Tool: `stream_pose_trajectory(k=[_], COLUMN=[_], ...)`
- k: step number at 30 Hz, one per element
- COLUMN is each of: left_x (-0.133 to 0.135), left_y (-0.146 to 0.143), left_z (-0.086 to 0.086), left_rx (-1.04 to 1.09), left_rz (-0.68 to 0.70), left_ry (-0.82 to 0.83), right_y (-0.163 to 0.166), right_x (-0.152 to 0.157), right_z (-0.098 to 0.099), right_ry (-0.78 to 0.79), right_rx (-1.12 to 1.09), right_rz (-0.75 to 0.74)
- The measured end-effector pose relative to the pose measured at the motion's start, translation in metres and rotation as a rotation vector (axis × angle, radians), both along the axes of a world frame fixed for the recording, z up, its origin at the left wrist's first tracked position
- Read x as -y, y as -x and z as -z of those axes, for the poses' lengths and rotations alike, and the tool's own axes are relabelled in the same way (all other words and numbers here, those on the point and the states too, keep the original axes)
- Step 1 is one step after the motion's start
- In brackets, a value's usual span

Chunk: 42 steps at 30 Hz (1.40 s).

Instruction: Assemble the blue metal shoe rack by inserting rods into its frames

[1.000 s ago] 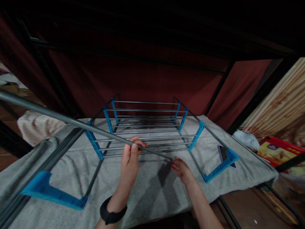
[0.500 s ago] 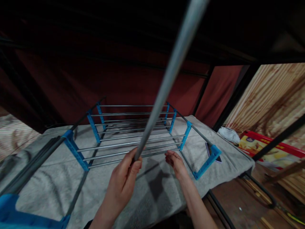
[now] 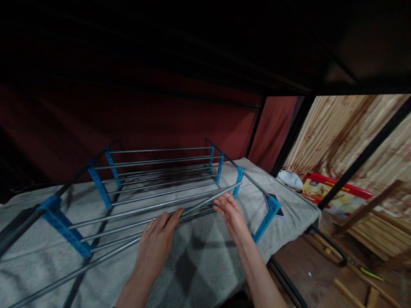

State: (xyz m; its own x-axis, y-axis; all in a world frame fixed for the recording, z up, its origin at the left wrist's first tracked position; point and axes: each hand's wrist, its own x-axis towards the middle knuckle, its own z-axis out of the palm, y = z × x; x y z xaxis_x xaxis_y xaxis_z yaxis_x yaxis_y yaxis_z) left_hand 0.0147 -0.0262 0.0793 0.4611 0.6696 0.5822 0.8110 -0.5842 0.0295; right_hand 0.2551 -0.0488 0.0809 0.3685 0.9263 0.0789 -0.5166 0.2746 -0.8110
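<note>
A rack of thin grey metal rods [image 3: 154, 171] joined by blue plastic connectors [image 3: 99, 188] lies flat on a grey towel [image 3: 199, 265]. A loose grey rod [image 3: 205, 199] runs across its near side from lower left to the right. My left hand [image 3: 157, 244] rests on that rod near its middle, fingers curled over it. Close to the rod's right end is my right hand [image 3: 231, 214], fingers loosely bent and touching it beside a blue connector [image 3: 239, 184].
A dark phone [image 3: 276, 204] lies on the towel by the right blue corner piece [image 3: 268, 216]. Black frame bars [image 3: 289, 141] and a dark red cloth stand behind. A red box [image 3: 334, 192], white cloth [image 3: 290, 179] and wooden slats [image 3: 369, 231] lie at right.
The rod stood upright in my left hand half a second ago; it now lies low across the rack's near side. My view has turned right.
</note>
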Motion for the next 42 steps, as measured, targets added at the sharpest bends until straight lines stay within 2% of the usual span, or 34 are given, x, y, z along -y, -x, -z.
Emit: stream_pose_trajectory(k=[6, 15, 20, 26, 34, 42], left_x=[-0.010, -0.035, -0.040, -0.037, -0.035, -0.038], left_y=[0.002, 0.035, 0.040, 0.039, 0.039, 0.042], left_z=[0.009, 0.023, 0.024, 0.022, 0.010, -0.001], left_rx=[-0.111, -0.040, 0.047, 0.031, -0.057, -0.094], left_rz=[-0.026, -0.074, -0.053, -0.051, -0.075, -0.082], left_ry=[-0.025, -0.056, -0.076, -0.151, -0.243, -0.245], right_y=[-0.001, -0.040, -0.048, -0.050, -0.052, -0.051], right_x=[-0.028, -0.073, -0.076, -0.075, -0.079, -0.078], right_z=[-0.005, -0.004, -0.001, -0.005, -0.005, -0.006], right_ry=[-0.009, -0.007, 0.014, -0.009, -0.025, -0.056], right_rx=[-0.063, -0.109, -0.115, -0.112, -0.153, -0.176], right_rz=[0.028, 0.170, 0.156, 0.125, 0.099, 0.075])
